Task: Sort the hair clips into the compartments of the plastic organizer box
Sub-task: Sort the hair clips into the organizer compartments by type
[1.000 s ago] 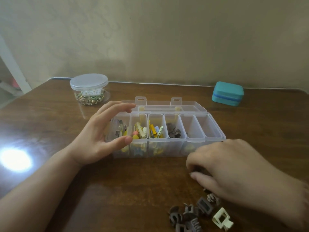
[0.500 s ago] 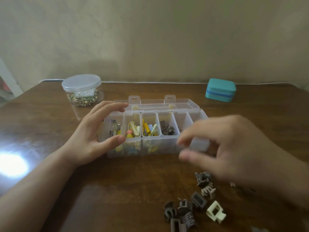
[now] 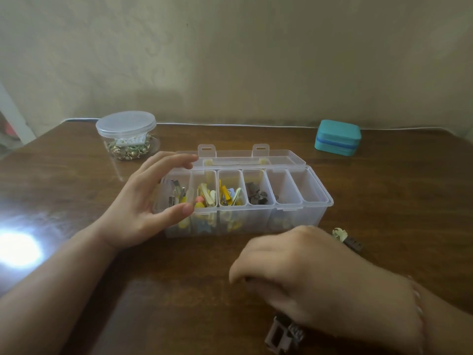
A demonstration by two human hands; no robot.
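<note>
**Head view: your hands at the organizer box**

Your left hand [image 3: 143, 201] cups the left end of the organizer box [image 3: 294, 216] on the counter [image 3: 76, 175], fingers [image 3: 176, 160] spread. Your right hand [image 3: 304, 275] lies knuckles-up before it, fingers curled under; their hold cannot be told. Six compartments show, four holding hair clips [image 3: 256, 196]; two loose clips [image 3: 348, 239] lie beside.
</note>
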